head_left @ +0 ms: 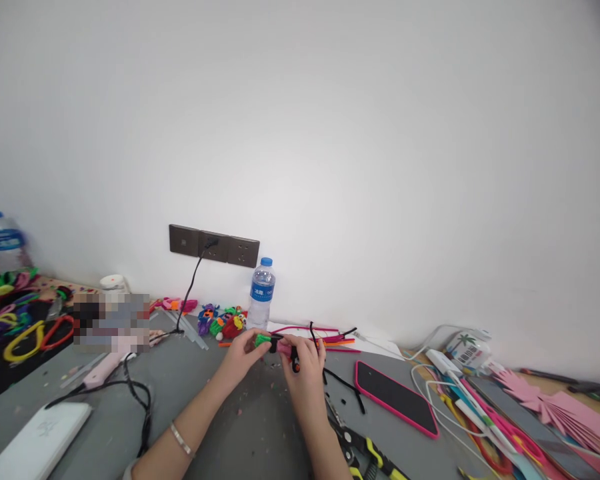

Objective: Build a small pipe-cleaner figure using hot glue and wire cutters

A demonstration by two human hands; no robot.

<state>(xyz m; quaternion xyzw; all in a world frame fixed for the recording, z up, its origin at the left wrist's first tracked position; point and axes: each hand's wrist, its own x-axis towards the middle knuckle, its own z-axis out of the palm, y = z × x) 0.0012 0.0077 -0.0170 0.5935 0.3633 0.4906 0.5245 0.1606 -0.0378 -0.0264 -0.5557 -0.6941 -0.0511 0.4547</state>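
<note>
Between my two hands is a small pipe-cleaner figure (283, 347) with green, black and pink fuzzy parts. My left hand (247, 350) pinches its green end. My right hand (304, 363) has its fingers closed around the pink and black end, and a black pipe cleaner (312, 331) sticks up behind those fingers. Part of the figure is hidden by the fingers. Just behind my hands lie several loose pipe cleaners (347, 342) in pink, orange and black on white paper. Finished-looking fuzzy dolls (235, 323) sit to the left of them.
A water bottle (261, 293) stands against the wall. At right are a pink-cased phone (396, 399), white cables and pink folded paper (555, 413). Yellow-black pliers (365, 453) lie by my right forearm. A pink glue gun (109, 367), its cord and a white power bank (43, 440) are left.
</note>
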